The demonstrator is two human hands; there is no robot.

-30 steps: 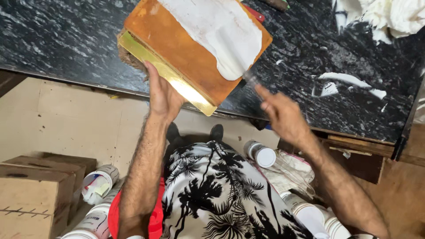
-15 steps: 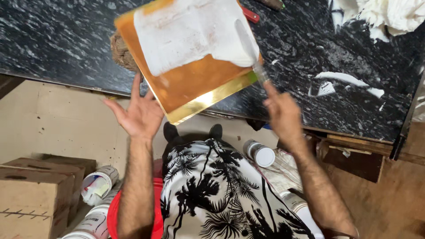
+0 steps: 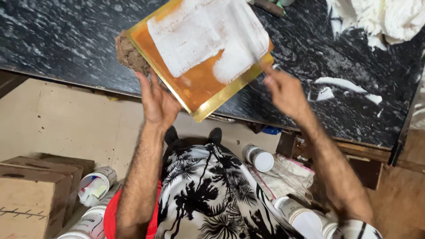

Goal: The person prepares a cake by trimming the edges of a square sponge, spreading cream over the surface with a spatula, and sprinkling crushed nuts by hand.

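A square orange board (image 3: 199, 86) with a gold edge lies tilted on the black speckled tabletop (image 3: 53, 40). White paint (image 3: 199, 35) covers much of its upper face. A brown lump (image 3: 129, 54) sticks out from under its left corner. My left hand (image 3: 157, 99) holds the board's lower left edge, fingers pointing up along it. My right hand (image 3: 285, 90) is at the board's right corner, pinched on a thin brush (image 3: 259, 57) that reaches onto the white paint; the brush is blurred.
White cloth (image 3: 389, 17) lies at the table's far right, with white paint smears (image 3: 345, 84) nearby. Below the table stand several white-lidded jars (image 3: 259, 159), cardboard boxes (image 3: 31, 194) at the left and a wooden box (image 3: 363, 163) at the right.
The board has turned clockwise on the table. My left hand, spread apart from it half a second ago, is back on its lower left edge. My right hand stays at the right corner.
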